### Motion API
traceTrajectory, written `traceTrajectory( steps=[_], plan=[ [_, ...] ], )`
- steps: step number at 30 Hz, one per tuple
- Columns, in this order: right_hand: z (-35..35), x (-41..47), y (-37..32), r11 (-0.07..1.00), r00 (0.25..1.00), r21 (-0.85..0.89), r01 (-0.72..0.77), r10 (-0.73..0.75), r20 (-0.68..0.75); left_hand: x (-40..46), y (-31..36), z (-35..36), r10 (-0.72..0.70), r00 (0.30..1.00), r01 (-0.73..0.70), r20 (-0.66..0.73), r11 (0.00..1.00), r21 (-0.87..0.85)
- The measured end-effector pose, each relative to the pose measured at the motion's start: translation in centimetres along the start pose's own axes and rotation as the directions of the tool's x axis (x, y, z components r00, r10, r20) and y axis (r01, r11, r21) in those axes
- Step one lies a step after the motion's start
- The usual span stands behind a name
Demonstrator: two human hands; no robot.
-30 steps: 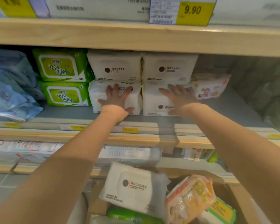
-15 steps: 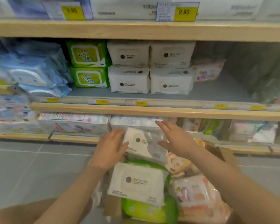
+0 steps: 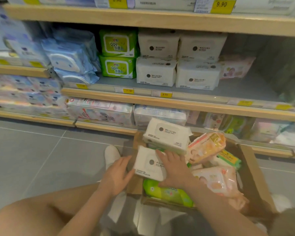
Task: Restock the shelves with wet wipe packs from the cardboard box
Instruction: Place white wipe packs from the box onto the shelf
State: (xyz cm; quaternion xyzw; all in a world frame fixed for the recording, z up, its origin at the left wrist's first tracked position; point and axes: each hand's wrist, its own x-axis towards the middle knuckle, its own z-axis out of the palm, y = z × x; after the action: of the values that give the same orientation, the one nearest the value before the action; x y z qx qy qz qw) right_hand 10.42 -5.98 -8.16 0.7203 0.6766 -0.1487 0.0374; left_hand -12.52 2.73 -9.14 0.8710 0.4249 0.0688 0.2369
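White wet wipe pack (image 3: 149,165), black-dot label, between both hands.

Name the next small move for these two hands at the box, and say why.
Probably close both hands on the near white pack and lift it out of the cardboard box. The left hand sits at its left edge and the right hand lies flat on top, fingers straight, so it is framed but not yet gripped. Matching white packs already stand on the middle shelf.

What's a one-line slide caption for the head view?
Both hands, left hand and right hand, on a white wipe pack in the cardboard box.
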Motion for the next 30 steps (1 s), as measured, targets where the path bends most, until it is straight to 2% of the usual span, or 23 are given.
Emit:
traceTrajectory(
  steps=[5, 9, 11, 14, 17, 19, 21, 23, 26, 28, 30],
  plan=[
    [0.5, 0.0, 0.2, 0.999, 0.994, 0.041, 0.025, -0.02, -0.109, 0.8, 0.3, 0.4, 0.023, 0.992, -0.02, 0.122, 1.0, -0.021],
    [0.4, -1.4, 0.7, 0.995, 0.971, -0.019, 0.097, -0.099, -0.22, 1.7, 0.8, 0.2, -0.01, 0.985, 0.049, 0.172, 0.973, -0.224],
    [0.2, -2.2, 0.9, 0.989, 0.95, -0.052, 0.142, -0.15, -0.274, 2.1, 1.2, 0.2, -0.029, 0.98, 0.104, 0.197, 0.917, -0.384],
    [-0.6, -3.2, 0.9, 0.977, 0.922, -0.115, 0.178, -0.206, -0.328, 2.6, 2.9, -0.2, -0.057, 0.977, 0.18, 0.207, 0.742, -0.646],
    [-1.4, -3.7, 0.9, 0.97, 0.906, -0.148, 0.192, -0.233, -0.353, 3.3, 3.9, -0.5, -0.105, 0.975, 0.219, 0.196, 0.608, -0.763],
    [-1.7, -4.2, 1.1, 0.977, 0.913, -0.117, 0.181, -0.211, -0.349, 3.4, 4.4, -1.0, -0.104, 0.98, 0.197, 0.168, 0.579, -0.791],
    [-2.5, -4.4, 1.4, 0.983, 0.932, -0.029, 0.184, -0.183, -0.313, 3.6, 4.7, -1.3, -0.096, 0.985, 0.173, 0.144, 0.587, -0.791],
    [-4.2, -4.0, 1.9, 0.976, 0.962, 0.145, 0.161, -0.122, -0.245, 3.6, 5.3, -1.9, -0.045, 0.992, 0.122, 0.12, 0.62, -0.775],
    [-7.3, -3.0, 2.9, 0.9, 0.999, 0.434, 0.031, -0.04, 0.012, 3.7, 6.3, -2.5, 0.044, 0.989, 0.075, 0.138, 0.658, -0.749],
    [-8.5, -2.6, 3.3, 0.852, 0.979, 0.52, -0.056, -0.054, 0.196, 3.6, 7.1, -2.6, 0.087, 0.986, 0.053, 0.145, 0.658, -0.751],
    [-8.6, -2.8, 3.4, 0.824, 0.968, 0.558, -0.097, -0.052, 0.245, 3.6, 7.7, -2.6, 0.113, 0.983, 0.034, 0.144, 0.66, -0.75]
  ],
)
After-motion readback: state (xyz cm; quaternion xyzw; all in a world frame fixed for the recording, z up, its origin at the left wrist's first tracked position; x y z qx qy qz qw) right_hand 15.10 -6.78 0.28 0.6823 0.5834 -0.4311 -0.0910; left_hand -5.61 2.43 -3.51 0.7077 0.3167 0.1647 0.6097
